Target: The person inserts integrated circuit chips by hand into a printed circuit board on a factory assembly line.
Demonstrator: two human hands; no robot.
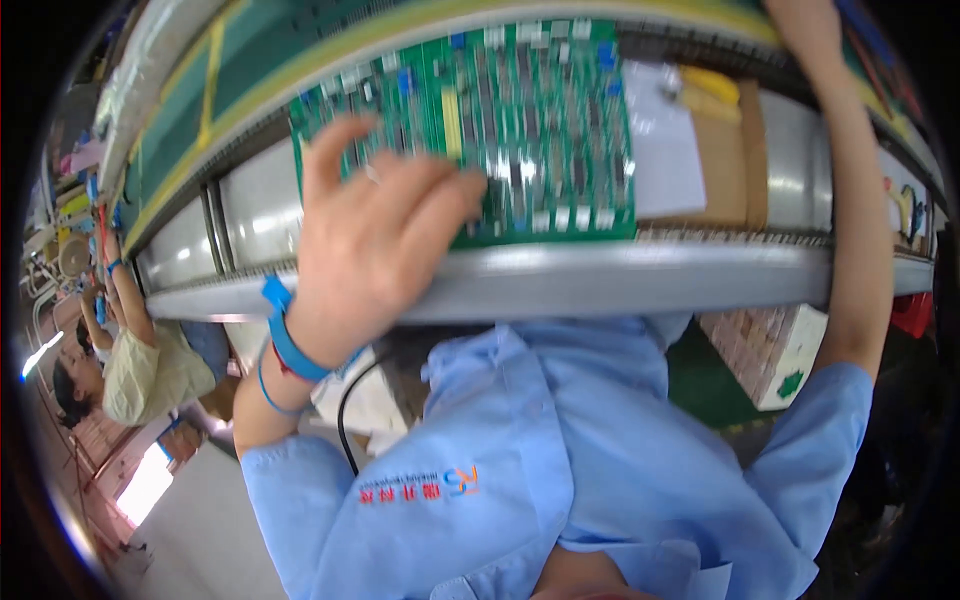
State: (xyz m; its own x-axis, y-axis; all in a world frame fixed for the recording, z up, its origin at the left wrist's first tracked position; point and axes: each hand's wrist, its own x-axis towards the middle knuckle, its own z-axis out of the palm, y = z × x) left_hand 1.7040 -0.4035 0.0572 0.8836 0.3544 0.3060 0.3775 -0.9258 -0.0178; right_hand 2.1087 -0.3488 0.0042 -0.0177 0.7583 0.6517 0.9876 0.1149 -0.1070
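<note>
My left hand (375, 235) is over a large green circuit board (560, 130), palm down and slightly blurred. One finger is raised apart on the left; the others bend together toward the board's lower middle. Their tips look closed, but what they hold, if anything, is too small or hidden to make out. The board is crowded with chips, white connectors, blue parts and a long yellow strip. A blue band (290, 345) circles my left wrist. My right hand (808, 35) reaches far up at the right, cut by the top edge, its fingers out of sight.
The board lies along a metal conveyor rail (600, 275). Right of it are white paper (665, 150), a cardboard box (730, 160) and a yellow-handled tool (710, 85). A green strip with yellow edges runs behind. At far left another person (150, 370) works along the line.
</note>
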